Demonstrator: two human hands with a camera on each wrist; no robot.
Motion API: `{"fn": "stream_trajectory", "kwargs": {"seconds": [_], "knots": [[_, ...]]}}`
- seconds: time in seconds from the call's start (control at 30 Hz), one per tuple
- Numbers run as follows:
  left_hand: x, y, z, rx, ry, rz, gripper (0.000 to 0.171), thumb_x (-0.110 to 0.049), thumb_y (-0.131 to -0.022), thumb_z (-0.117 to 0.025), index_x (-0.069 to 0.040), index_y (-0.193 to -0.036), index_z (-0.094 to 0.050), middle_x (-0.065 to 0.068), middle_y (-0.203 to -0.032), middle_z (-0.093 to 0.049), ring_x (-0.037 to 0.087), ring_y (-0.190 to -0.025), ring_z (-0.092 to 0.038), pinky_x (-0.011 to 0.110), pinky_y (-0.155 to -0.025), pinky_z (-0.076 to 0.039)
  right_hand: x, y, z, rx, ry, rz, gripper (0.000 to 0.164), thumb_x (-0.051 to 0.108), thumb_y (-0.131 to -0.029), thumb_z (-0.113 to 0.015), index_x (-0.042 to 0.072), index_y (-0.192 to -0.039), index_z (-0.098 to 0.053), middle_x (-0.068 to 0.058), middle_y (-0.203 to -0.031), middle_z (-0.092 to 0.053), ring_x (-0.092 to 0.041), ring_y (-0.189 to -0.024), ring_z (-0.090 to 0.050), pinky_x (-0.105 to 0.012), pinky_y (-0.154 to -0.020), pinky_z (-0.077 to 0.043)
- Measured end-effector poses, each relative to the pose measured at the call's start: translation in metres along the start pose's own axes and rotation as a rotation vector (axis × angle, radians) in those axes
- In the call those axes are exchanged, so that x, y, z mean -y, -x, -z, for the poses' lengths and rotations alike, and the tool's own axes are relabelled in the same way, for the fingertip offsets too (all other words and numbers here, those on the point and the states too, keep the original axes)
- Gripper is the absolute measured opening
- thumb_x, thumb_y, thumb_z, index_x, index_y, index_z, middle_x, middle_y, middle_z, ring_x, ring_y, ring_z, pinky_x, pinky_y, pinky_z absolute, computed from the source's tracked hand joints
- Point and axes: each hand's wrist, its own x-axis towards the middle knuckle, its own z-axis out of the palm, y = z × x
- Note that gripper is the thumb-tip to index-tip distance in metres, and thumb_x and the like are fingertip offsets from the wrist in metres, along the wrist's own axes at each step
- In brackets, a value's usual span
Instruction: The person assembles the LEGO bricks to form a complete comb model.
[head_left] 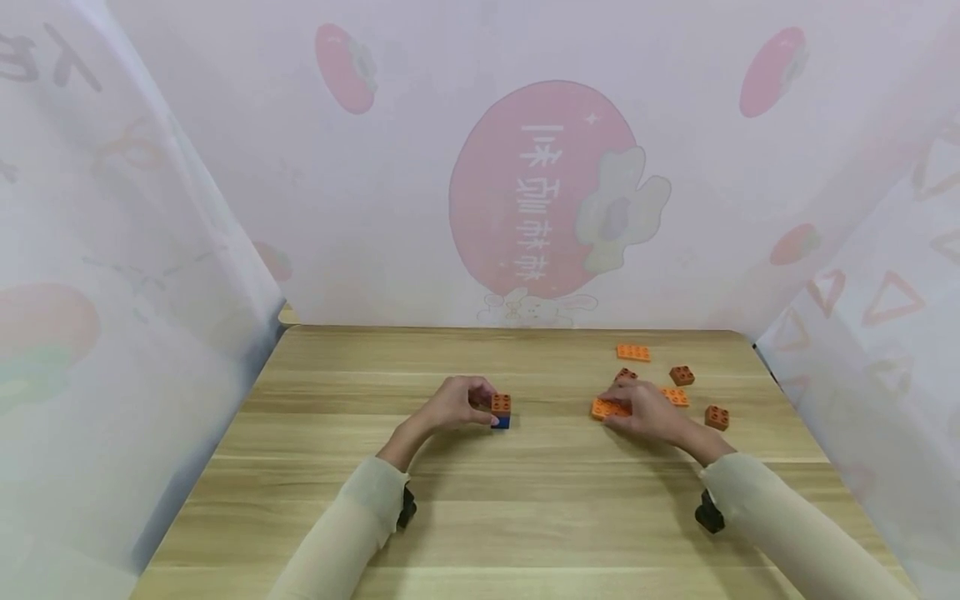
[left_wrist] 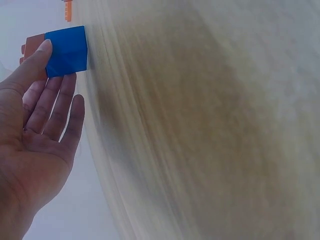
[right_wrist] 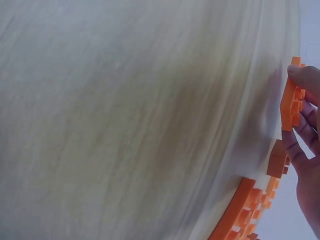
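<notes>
A two-brick stack stands near the middle of the table, a brown-orange brick [head_left: 501, 402] on top of a blue brick [head_left: 501, 422]. My left hand [head_left: 456, 406] pinches it from the left. In the left wrist view, the thumb lies across the front where the brown-orange brick meets the blue brick [left_wrist: 72, 52], with the fingers behind. Farther right, my right hand [head_left: 647, 411] grips a flat orange studded plate [head_left: 606, 409] between thumb and fingers. Seen from the right wrist, this orange plate [right_wrist: 287, 105] is tilted up close over the tabletop, its studs facing the palm.
Around the right hand lie brown-orange bricks [head_left: 717, 417] and another brick [head_left: 682, 375], plus one partly hidden brick [head_left: 626, 374]. Two more orange plates lie there, a far plate [head_left: 633, 352] and a nearer plate [head_left: 676, 397]. Printed white cloth [head_left: 375, 208] encloses the wooden table [head_left: 480, 517].
</notes>
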Motion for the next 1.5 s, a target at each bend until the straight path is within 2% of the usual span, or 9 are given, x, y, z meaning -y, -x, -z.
{"fn": "stream_trajectory", "kwargs": {"seconds": [0.23, 0.4, 0.87, 1.0, 1.37, 1.5], "knots": [[0.0, -0.001, 0.0, -0.004, -0.003, -0.005, 0.033, -0.009, -0.084, -0.091, -0.004, -0.111, -0.073, 0.007, -0.106, -0.077, 0.02, -0.097, -0.074, 0.032, -0.088, -0.063, 0.008, -0.01, 0.002, -0.022, -0.02, 0.042, 0.035, 0.015, -0.087, -0.089, 0.005, -0.119, -0.079, -0.004, -0.107, -0.073, -0.014, -0.088, -0.066, -0.03, -0.071, -0.057], [0.001, -0.001, 0.0, -0.002, 0.006, 0.008, 0.032, -0.008, -0.084, -0.091, -0.005, -0.111, -0.072, 0.006, -0.106, -0.077, 0.017, -0.096, -0.074, 0.032, -0.088, -0.063, 0.02, -0.019, 0.004, -0.03, -0.054, 0.044, 0.036, 0.015, -0.087, -0.09, 0.005, -0.12, -0.079, -0.004, -0.108, -0.073, -0.012, -0.089, -0.065, -0.029, -0.071, -0.056], [0.002, -0.001, -0.001, 0.005, 0.011, 0.015, 0.033, -0.007, -0.084, -0.09, -0.005, -0.111, -0.072, 0.005, -0.106, -0.077, 0.016, -0.095, -0.074, 0.03, -0.088, -0.062, 0.05, -0.042, 0.006, -0.043, -0.102, 0.09, 0.036, 0.012, -0.087, -0.089, 0.008, -0.122, -0.079, -0.003, -0.109, -0.073, -0.015, -0.09, -0.069, -0.042, -0.07, -0.061], [0.001, -0.001, -0.001, 0.0, 0.013, 0.011, 0.033, -0.007, -0.084, -0.09, -0.004, -0.111, -0.072, 0.007, -0.106, -0.077, 0.017, -0.096, -0.074, 0.032, -0.088, -0.063, 0.057, -0.049, 0.007, -0.044, -0.11, 0.117, 0.037, 0.012, -0.087, -0.089, 0.008, -0.122, -0.078, -0.004, -0.111, -0.074, -0.017, -0.094, -0.071, -0.045, -0.074, -0.063], [-0.002, -0.001, 0.001, 0.007, 0.025, 0.013, 0.032, -0.008, -0.085, -0.09, -0.003, -0.111, -0.072, 0.007, -0.106, -0.077, 0.018, -0.095, -0.074, 0.033, -0.088, -0.063, 0.075, -0.071, 0.0, -0.097, -0.156, 0.24, 0.035, 0.007, -0.085, -0.089, 0.003, -0.119, -0.078, -0.009, -0.108, -0.075, -0.017, -0.087, -0.07, -0.045, -0.069, -0.063], [0.0, -0.002, 0.0, 0.011, 0.011, 0.006, 0.032, -0.008, -0.085, -0.09, -0.003, -0.11, -0.072, 0.007, -0.106, -0.078, 0.018, -0.095, -0.074, 0.033, -0.088, -0.063, 0.081, -0.077, -0.001, -0.085, -0.148, 0.24, 0.035, 0.008, -0.086, -0.089, 0.004, -0.12, -0.078, -0.008, -0.108, -0.075, -0.017, -0.089, -0.07, -0.045, -0.072, -0.063]]}}
